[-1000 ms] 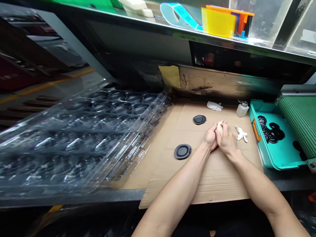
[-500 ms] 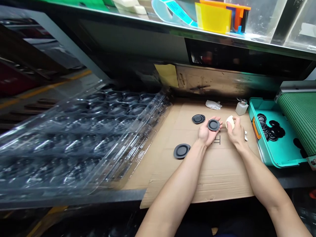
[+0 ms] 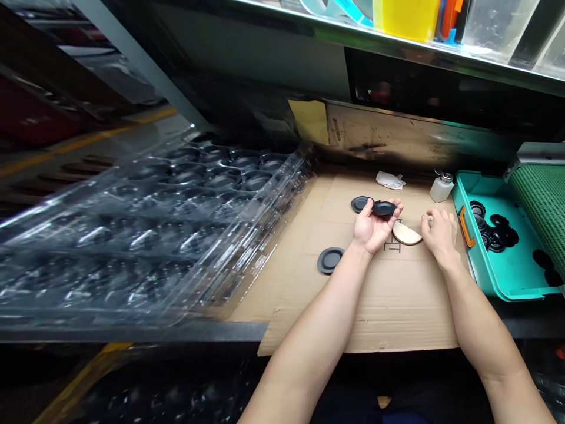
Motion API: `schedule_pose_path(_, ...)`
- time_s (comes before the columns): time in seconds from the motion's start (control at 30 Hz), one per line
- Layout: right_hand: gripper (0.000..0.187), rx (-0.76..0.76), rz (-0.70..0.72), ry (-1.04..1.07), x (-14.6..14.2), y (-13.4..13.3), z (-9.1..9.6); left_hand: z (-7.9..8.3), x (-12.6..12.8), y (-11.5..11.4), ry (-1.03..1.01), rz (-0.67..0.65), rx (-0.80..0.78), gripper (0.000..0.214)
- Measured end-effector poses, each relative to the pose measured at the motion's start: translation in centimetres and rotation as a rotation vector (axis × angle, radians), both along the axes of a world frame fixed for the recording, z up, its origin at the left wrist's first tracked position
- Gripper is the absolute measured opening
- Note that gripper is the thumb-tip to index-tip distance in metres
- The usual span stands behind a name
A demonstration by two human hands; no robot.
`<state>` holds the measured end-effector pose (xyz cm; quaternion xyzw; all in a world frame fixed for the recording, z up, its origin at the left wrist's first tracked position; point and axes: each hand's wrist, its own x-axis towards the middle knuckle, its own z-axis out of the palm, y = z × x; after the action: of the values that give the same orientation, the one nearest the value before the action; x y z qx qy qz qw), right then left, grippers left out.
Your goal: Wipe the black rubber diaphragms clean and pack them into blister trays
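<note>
My left hand (image 3: pixel 374 227) lies palm up with a black rubber disc (image 3: pixel 384 208) tilted on its fingers. Just beyond those fingertips, a second black disc (image 3: pixel 361 204) rests on the cardboard sheet (image 3: pixel 397 309). A third black disc (image 3: pixel 330 259) sits further left. My right hand (image 3: pixel 441 238) rests on the cardboard with its fingers apart, and a small pale scrap shows at its fingertips. Between my hands lies a flat cream oval pad (image 3: pixel 406 234), touching neither hand as far as I can see.
Clear plastic blister trays (image 3: pixel 154 235) stack up on the left. On the right stands a teal tray (image 3: pixel 498 277) holding several black discs, beside a green mesh surface (image 3: pixel 541 224). A white bottle (image 3: pixel 441 188) and crumpled white cloth (image 3: pixel 389 180) sit behind the cardboard; a shelf runs overhead.
My hands have parted since the first frame. The left now holds a black disc, tilted further. The cream pad has gone from my right hand onto the cardboard. The view has shifted slightly.
</note>
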<state>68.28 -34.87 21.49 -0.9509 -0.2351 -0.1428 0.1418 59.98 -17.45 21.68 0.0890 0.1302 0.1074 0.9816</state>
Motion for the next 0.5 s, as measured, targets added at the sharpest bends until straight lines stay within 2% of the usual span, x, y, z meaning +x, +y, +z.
schedule_pose_path(0.1,0.031,-0.105,-0.067,0.048,0.2,-0.3,0.2,0.6,-0.1,-0.3,0.031,-0.031,-0.031,0.060)
schedule_pose_path(0.23,0.028,-0.165,-0.055,0.164,0.6,-0.3,0.1,1.0,-0.3,-0.5,0.103,-0.079,-0.035,0.070)
schedule_pose_path(0.33,0.029,-0.048,0.015,0.147,1.2,-0.2,-0.1,1.0,-0.2,-0.7,0.148,-0.104,0.015,0.075)
schedule_pose_path(0.5,0.030,0.287,0.220,0.127,1.5,0.0,0.2,0.7,-0.1,-0.9,0.193,-0.132,0.106,0.077)
